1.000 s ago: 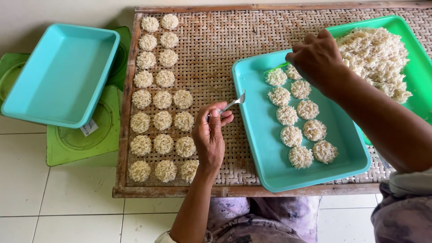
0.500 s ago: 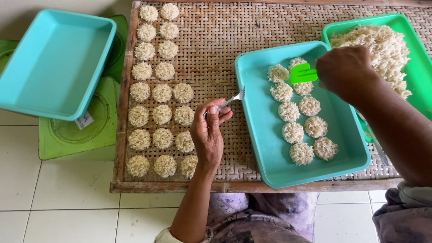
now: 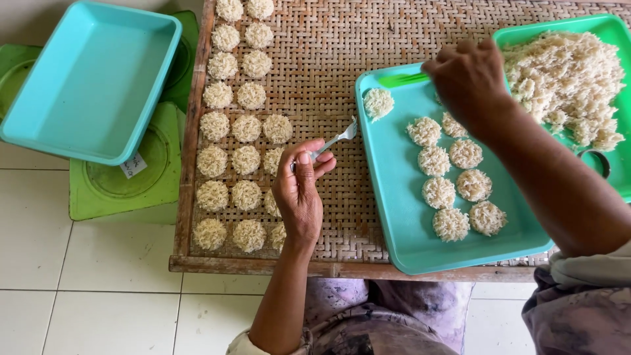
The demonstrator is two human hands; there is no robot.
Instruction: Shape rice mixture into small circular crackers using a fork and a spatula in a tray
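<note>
My left hand (image 3: 301, 194) pinches a small metal fork (image 3: 335, 139) above the woven bamboo mat (image 3: 315, 59), tines pointing at the turquoise tray (image 3: 394, 204). My right hand (image 3: 470, 79) grips a flat green plastic tool (image 3: 402, 80) over the far end of that tray. One round noodle cake (image 3: 379, 103) lies alone near the tray's far left corner, just below the green tool. Several more noodle cakes (image 3: 453, 181) sit in two columns in the tray's middle.
Rows of round noodle cakes (image 3: 231, 125) cover the mat's left side. A green tray (image 3: 519, 31) at the right holds a heap of loose noodles (image 3: 568, 82) and a metal ring (image 3: 595, 162). An empty turquoise tray (image 3: 89, 79) rests on green lids (image 3: 118, 187) over the tiled floor.
My right hand took up the green tool and one noodle cake now sits apart near the tray's far left corner. My left hand has stayed in place with the fork.
</note>
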